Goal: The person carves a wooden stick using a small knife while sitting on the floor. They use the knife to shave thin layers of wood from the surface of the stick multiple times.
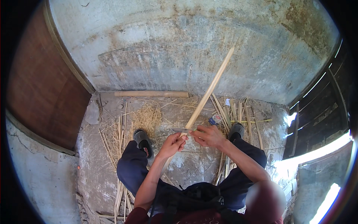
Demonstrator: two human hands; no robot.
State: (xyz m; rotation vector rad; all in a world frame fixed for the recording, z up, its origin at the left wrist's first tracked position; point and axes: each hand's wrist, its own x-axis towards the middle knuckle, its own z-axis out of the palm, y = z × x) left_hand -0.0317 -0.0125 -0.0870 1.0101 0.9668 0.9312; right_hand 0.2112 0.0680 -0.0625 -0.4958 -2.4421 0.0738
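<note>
A long pale bamboo strip [211, 89] slants from between my knees up and away to the right, its far end in front of the wall. My left hand [172, 145] is closed round its near part, thumb along the top. My right hand [209, 136] grips a knife, its handle mostly hidden by the fingers. The thin knife blade [179, 129] points left and lies across the strip, just beyond my left fingers. Whether the edge has bitten into the bamboo is too small to tell.
Shavings [147, 118] are heaped by my left shoe [142, 139]. Split strips [121, 138] lie on the left, and more strips [225, 114] beside my right shoe [236, 131]. A bamboo pole [151, 94] rests along the wall's foot. A small blue-and-white packet [215, 119] lies near the right strips.
</note>
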